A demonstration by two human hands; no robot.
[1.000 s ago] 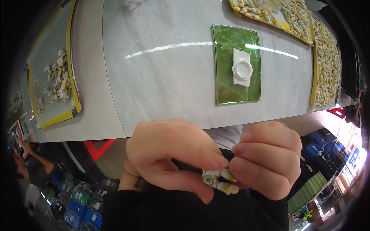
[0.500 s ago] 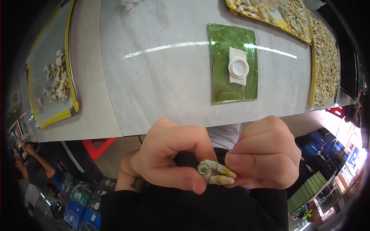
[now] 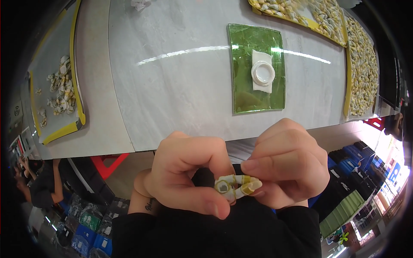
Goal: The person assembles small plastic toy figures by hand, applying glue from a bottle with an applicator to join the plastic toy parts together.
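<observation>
A small white and yellow piece with two leg-like prongs, perhaps a toy figure's legs (image 3: 229, 185), is held in front of my body, just off the near table edge. My left hand (image 3: 187, 170) pinches its broad end, which has a grey recess, between thumb and index finger. The fingers of my right hand (image 3: 294, 165) are closed on the yellow prong ends. On the table beyond, a round white dish (image 3: 263, 74) sits on a folded white pad (image 3: 261, 56), both on a green glass-like plate (image 3: 243, 99).
At left, a yellow-edged tray (image 3: 64, 132) carries a pile of similar white and yellow pieces (image 3: 64, 92). Two more yellow-edged trays (image 3: 320, 29) full of small pieces stand at the far right. A crumpled white scrap (image 3: 140, 4) lies at the back. Crates (image 3: 342, 215) stand right, below table level.
Both hands have shifted slightly left and the piece has turned a little between them. The right hand has risen slightly. The whole view has shifted a bit.
</observation>
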